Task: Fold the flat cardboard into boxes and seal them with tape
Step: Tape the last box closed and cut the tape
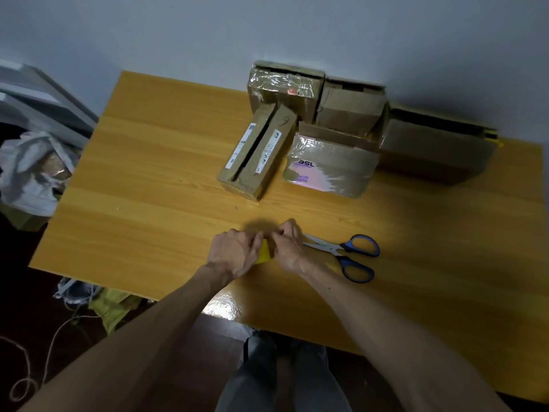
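Trousers [282,379]: grey; legs of the person at the near edge of the table [142,179]
Left hand [234,254]: fingers curled round the yellow tape roll [263,254]; holds it low over the table, near the front edge
Right hand [286,245]: fingertips bunched, pinching at the roll's upper rim; judged to be picking for the tape end; the end itself is hidden
Yellow tape roll: mostly covered by both hands; judged light, with a stiff core, slick back and sticky face; best steadied by the rim; a freed end may cling to itself
Scissors [347,254]: blue handles; flat on the table just beside the right hand; blade tips hidden behind it
Boxes [326,171]: cluster at the far edge, well apart from the hands; some glossy with tape; the narrow box [258,156] shows an open seam; judged light, stiff in the panels, weak at creases; grip by the edges
Large carton [436,150]: far right; flat or made up, cannot tell
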